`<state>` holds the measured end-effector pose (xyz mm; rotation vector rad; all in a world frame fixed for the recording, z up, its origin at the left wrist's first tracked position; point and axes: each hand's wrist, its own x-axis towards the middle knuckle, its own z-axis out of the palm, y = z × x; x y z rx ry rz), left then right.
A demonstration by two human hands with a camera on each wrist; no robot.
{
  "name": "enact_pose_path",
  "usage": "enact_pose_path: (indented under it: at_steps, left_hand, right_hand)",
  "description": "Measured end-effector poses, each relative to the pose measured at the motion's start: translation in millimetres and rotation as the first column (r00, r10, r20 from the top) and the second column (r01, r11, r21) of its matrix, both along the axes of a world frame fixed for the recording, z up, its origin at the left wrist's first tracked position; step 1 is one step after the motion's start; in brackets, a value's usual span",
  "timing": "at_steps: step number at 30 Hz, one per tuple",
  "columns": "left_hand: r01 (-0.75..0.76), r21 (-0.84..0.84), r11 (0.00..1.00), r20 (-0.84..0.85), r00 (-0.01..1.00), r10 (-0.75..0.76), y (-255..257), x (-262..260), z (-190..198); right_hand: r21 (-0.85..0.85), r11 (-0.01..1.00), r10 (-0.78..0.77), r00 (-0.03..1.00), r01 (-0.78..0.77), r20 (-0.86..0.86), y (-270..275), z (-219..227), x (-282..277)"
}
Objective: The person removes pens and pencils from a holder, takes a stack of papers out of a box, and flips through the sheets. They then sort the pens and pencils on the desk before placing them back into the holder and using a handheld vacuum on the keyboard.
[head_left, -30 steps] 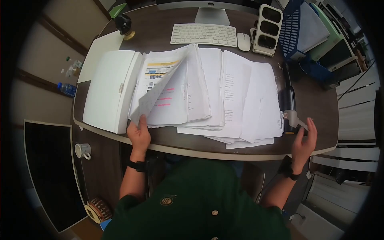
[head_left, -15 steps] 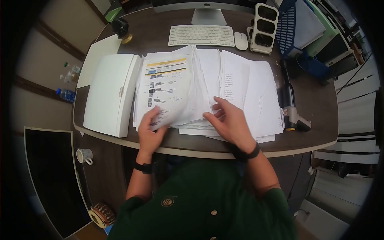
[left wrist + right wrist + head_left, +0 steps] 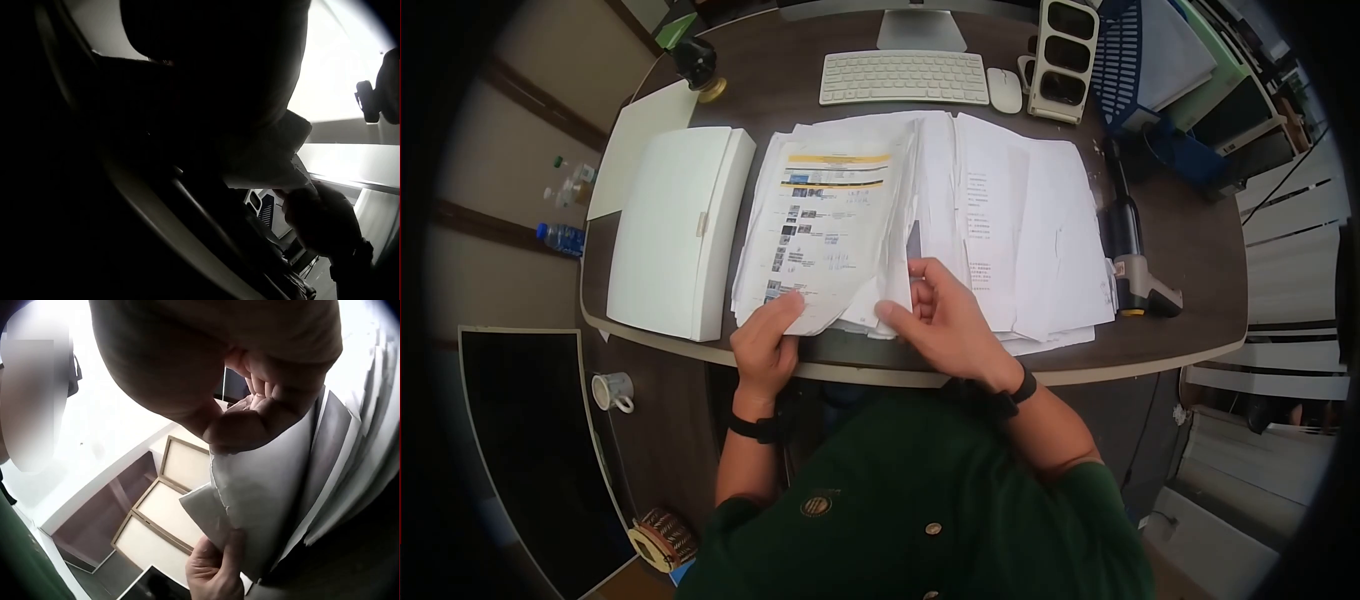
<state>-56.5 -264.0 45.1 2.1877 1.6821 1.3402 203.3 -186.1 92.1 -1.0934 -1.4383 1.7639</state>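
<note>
A printed sheet with yellow bands [image 3: 830, 215] lies on top of the left stack of papers. My left hand [image 3: 765, 345] pinches its lower left edge, thumb and fingers on the paper. At the stack's lower right corner my right hand [image 3: 948, 325] grips the edge of several sheets between thumb and curled fingers. The right wrist view shows the lifted sheets [image 3: 269, 481] hanging from the right hand [image 3: 250, 381], with the left hand [image 3: 215, 569] at another corner. In the dark left wrist view, the right hand [image 3: 325, 219] touches the paper's edge.
A white file box [image 3: 665, 235] stands left of the papers. More loose sheets [image 3: 1055, 240] spread to the right, beside a black and grey handheld device [image 3: 1135, 250]. Behind are a keyboard [image 3: 903, 78], a mouse [image 3: 1004, 91] and a white holder [image 3: 1062, 65]. A mug [image 3: 612, 391] is at lower left.
The right hand has come from the handheld device at the right to the stack and taken hold of sheets. The lifted page has come down flat, showing its yellow bands.
</note>
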Motion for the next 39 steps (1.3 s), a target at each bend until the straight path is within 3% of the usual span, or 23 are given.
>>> enact_pose_path:
  at_steps: [4,7,13,16,18,20,21,25,26,28,31,34,36,37,39]
  left_hand:
    - [0.065,-0.064,0.996,0.113,0.992,-0.057,-7.4,6.1,13.4]
    - [-0.067,-0.139,0.988,0.168,0.982,0.090,-14.6,2.2,12.6]
    - [-0.358,0.041,0.933,0.344,0.882,0.323,-7.9,3.9,-19.3]
    - [-0.281,-0.054,0.958,0.411,0.868,0.278,-5.0,6.1,-20.7]
    - [-0.102,0.011,0.995,0.215,0.972,0.097,-0.4,10.2,-11.2]
    - [0.045,-0.009,0.999,0.064,0.997,-0.044,3.5,15.5,-1.1]
    - [0.096,-0.052,0.994,0.024,0.995,-0.094,1.5,18.4,0.9]
    - [0.162,-0.146,0.976,-0.100,0.979,-0.177,1.1,23.5,10.1]
    - [0.165,-0.165,0.972,-0.128,0.974,-0.187,1.3,23.8,10.5]
    - [0.196,-0.150,0.969,-0.204,0.953,-0.224,3.6,20.9,9.5]
    - [0.183,-0.122,0.976,-0.184,0.962,-0.203,5.8,17.3,1.0]
    - [0.136,-0.075,0.988,-0.114,0.983,-0.144,9.2,22.5,1.7]
    - [0.093,-0.078,0.993,-0.074,0.992,-0.099,7.9,22.6,-0.4]
    - [0.079,-0.083,0.993,-0.055,0.995,-0.084,7.4,24.6,2.1]
    - [0.026,-0.110,0.994,0.001,1.000,-0.026,3.9,20.4,-5.0]
  right_hand:
    - [-0.156,0.987,0.029,0.998,-0.038,-0.061,-4.8,8.8,10.8]
    - [-0.175,0.975,0.125,0.990,-0.133,-0.060,1.3,8.1,25.0]
    - [-0.046,0.971,0.236,0.972,-0.237,-0.019,3.0,-2.4,24.5]
    - [0.083,0.953,0.280,0.952,-0.291,0.123,0.6,-1.7,13.3]
    - [0.135,0.921,0.322,0.908,-0.366,0.268,1.7,3.6,10.4]
    - [0.131,0.878,0.372,0.830,-0.460,0.415,2.9,13.8,10.2]
    - [0.170,0.873,0.344,0.826,-0.456,0.446,2.2,13.6,14.2]
    - [0.381,0.918,-0.098,0.866,-0.113,0.491,6.6,19.8,38.8]
    - [0.489,0.872,-0.246,0.847,-0.018,0.471,12.7,12.8,46.1]
    - [0.693,0.720,-0.506,0.718,0.046,0.478,22.6,-0.4,58.5]
    - [0.590,0.808,-0.435,0.684,0.009,0.585,29.7,-12.1,67.6]
    - [0.505,0.862,-0.294,0.785,-0.028,0.546,24.4,-13.6,59.3]
    - [0.542,0.840,-0.314,0.800,-0.017,0.511,23.4,-18.7,49.5]
    - [0.414,0.910,-0.248,0.837,0.028,0.489,24.8,-23.7,45.1]
    - [0.289,0.956,-0.183,0.883,0.057,0.432,25.3,-12.8,40.2]
